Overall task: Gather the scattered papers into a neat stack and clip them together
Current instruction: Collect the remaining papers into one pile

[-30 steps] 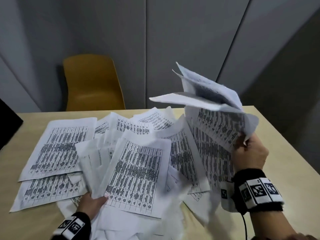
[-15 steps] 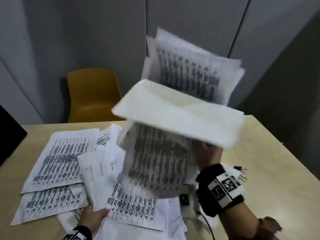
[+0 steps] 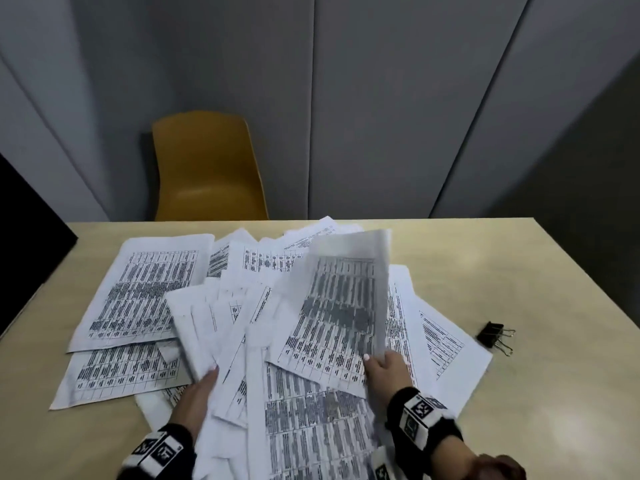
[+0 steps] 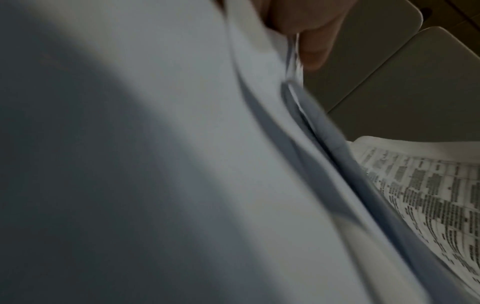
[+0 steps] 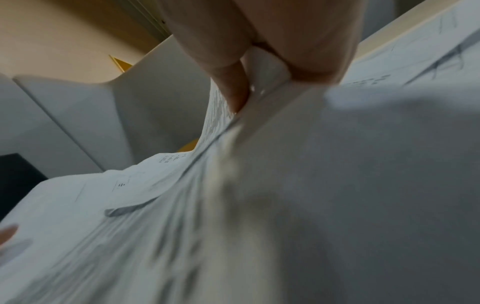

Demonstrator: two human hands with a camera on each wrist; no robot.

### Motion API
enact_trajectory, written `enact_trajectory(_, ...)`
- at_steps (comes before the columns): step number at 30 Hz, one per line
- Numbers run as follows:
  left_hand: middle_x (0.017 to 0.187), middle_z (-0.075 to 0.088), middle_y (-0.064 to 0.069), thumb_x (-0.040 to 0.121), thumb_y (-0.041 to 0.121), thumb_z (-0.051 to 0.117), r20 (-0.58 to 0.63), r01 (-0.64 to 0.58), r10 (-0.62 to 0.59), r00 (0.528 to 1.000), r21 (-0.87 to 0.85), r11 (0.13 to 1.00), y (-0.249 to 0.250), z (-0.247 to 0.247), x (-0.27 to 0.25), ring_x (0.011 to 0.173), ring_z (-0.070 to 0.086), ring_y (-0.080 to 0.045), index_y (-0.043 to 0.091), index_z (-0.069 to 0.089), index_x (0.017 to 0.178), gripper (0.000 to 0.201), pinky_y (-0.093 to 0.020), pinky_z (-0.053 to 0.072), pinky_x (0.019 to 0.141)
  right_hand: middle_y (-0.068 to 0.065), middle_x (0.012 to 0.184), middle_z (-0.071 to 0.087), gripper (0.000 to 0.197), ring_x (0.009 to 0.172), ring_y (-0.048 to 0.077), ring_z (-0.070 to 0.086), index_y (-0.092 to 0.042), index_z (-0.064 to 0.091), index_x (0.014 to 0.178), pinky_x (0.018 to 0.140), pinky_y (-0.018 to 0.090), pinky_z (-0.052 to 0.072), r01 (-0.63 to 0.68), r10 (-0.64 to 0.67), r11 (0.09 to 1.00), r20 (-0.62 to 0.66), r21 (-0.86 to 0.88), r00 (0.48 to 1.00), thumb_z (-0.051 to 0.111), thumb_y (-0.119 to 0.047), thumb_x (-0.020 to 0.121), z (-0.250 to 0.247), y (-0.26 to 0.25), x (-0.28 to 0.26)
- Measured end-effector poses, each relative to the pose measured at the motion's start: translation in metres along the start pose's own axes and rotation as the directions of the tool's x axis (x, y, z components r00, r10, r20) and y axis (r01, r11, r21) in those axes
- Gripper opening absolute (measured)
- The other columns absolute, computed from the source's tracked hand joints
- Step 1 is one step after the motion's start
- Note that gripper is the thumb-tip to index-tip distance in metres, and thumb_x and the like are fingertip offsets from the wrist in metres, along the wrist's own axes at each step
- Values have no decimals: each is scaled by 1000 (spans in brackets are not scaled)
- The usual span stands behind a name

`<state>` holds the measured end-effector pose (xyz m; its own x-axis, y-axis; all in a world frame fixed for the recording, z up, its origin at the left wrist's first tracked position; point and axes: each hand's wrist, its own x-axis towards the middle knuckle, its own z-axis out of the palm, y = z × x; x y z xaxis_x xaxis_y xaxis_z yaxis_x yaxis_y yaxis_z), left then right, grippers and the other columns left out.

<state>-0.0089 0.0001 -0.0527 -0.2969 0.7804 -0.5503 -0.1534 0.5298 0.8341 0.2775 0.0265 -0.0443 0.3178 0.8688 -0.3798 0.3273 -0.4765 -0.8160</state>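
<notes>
Several printed sheets of paper (image 3: 149, 292) lie fanned and overlapping across the wooden table (image 3: 540, 271). My right hand (image 3: 381, 367) pinches the near edge of a sheet (image 3: 343, 306) that curls up over the middle of the pile; the right wrist view shows its thumb and fingers (image 5: 231, 82) clamped on the paper edge (image 5: 262, 90). My left hand (image 3: 204, 386) pinches a sheaf of sheets (image 3: 194, 334) at the pile's near left, with its thumb (image 4: 311, 41) on the paper edges (image 4: 293, 67). A black binder clip (image 3: 493, 336) lies on the table right of the papers, away from both hands.
A yellow chair (image 3: 207, 168) stands behind the table's far edge. Grey wall panels (image 3: 398, 98) close off the back. Something black (image 3: 31, 244) sits at the table's left edge. Bare tabletop shows right of the papers.
My right hand has swung its lifted bundle from the right side up and over, then down onto the middle of the pile. The binder clip is now uncovered. My left hand stayed put.
</notes>
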Motion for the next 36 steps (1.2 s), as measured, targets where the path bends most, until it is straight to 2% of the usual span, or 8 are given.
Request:
enact_trajectory(2, 112, 64, -5, 62, 47, 79, 33, -15, 13, 999, 60, 998, -7, -3, 4, 111, 57, -23, 13, 60, 111, 63, -40, 35, 107, 6, 65, 54, 18, 60, 23, 54, -15, 48, 73, 59, 37, 52, -35, 36, 999, 38, -27, 999, 58, -10, 87, 2, 1, -3)
enact_trajectory(5, 106, 69, -16, 43, 29, 90, 40, 5, -10, 999, 125, 992, -14, -6, 9, 101, 64, -30, 8, 62, 102, 68, -47, 42, 102, 6, 72, 60, 16, 61, 24, 60, -15, 52, 93, 56, 37, 56, 10, -12, 999, -58, -38, 998, 57, -5, 83, 2, 1, -5)
enact_trajectory(12, 113, 59, -10, 74, 21, 76, 29, -43, 38, 999, 189, 981, -7, -3, 2, 108, 53, -27, 9, 51, 122, 56, -43, 35, 103, -3, 89, 59, 26, 78, 15, 58, -19, 49, 112, 69, 24, 48, 157, -57, 909, 257, -387, 965, 55, -24, 87, 12, -12, -22)
enact_trajectory(16, 100, 64, -14, 77, 6, 71, 20, -8, 3, 1000, 225, 974, -10, -5, 7, 100, 58, -30, -2, 58, 114, 40, -39, 38, 97, -5, 90, 58, 35, 74, 9, 57, -17, 53, 114, 57, 13, 41, 187, -35, 896, 355, -403, 934, 61, -33, 84, 6, -16, -16)
enact_trajectory(21, 115, 63, -17, 80, 3, 66, -20, 32, -30, 999, 120, 992, -15, -11, 11, 106, 54, -29, -1, 55, 118, 40, -42, 32, 104, 6, 93, 58, 40, 92, 24, 58, -12, 58, 114, 81, 27, 44, 60, -74, 932, -24, -357, 997, 66, -34, 81, -36, -10, 31)
enact_trajectory(25, 112, 61, -15, 81, -2, 62, -39, 48, -49, 998, -17, 999, -15, -15, 14, 103, 52, -28, -3, 52, 123, 44, -37, 32, 99, 20, 131, 45, 64, 124, 36, 42, -13, 44, 132, 101, 42, 36, -82, -48, 840, -225, -536, 973, 67, -40, 78, -81, -3, 72)
enact_trajectory(30, 55, 69, 7, 82, -11, 53, -81, 12, -21, 996, -117, 993, -8, -10, 9, 76, 55, -22, -9, 52, 119, 37, -30, 39, 76, 22, 133, 43, 75, 122, 39, 44, -11, 36, 134, 100, 42, 37, -119, 13, 752, -166, -648, 986, 60, -55, 79, -110, -1, 101)
enact_trajectory(36, 49, 67, 10, 82, -13, 50, -85, 7, -23, 996, -186, 983, -5, -7, 10, 76, 54, -22, -12, 49, 122, 40, -30, 39, 75, 15, 126, 51, 71, 119, 35, 47, -11, 46, 122, 96, 42, 42, -83, 19, 713, -98, -696, 995, 58, -64, 75, -91, -9, 105)
